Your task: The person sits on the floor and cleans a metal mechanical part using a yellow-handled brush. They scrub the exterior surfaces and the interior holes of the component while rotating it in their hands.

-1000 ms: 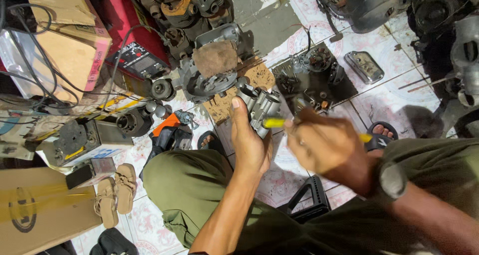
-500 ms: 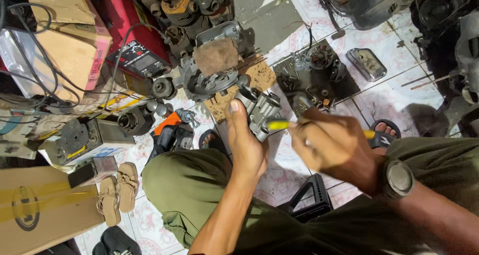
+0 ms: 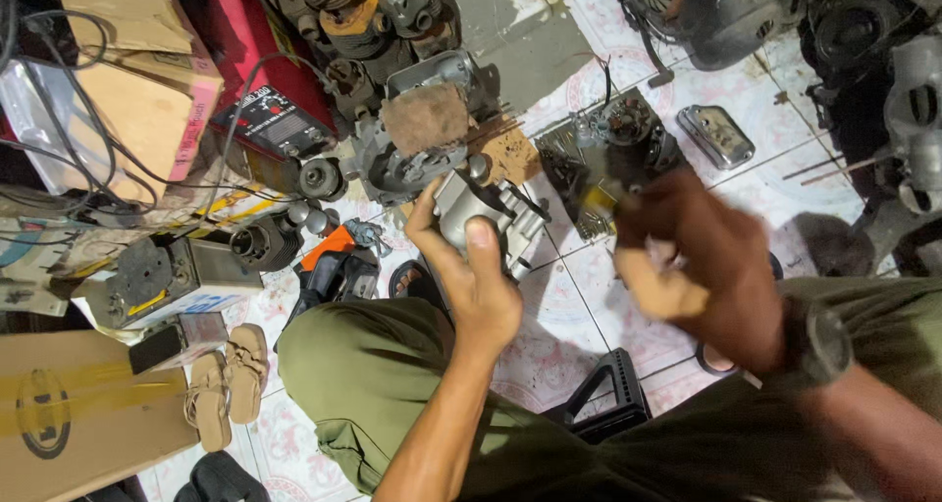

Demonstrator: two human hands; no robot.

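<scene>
Metal engine part (image 3: 483,211) sits gripped in left hand (image 3: 469,276), right hand (image 3: 708,266) just beside.

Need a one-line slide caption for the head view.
Seated person's left hand grips a grey metal engine part while the blurred right hand holds a yellow-handled tool above scattered parts.

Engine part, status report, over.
Left hand grips grey metal engine part. Right hand blurred, pinching yellow-handled tool. Nothing between them.
</scene>
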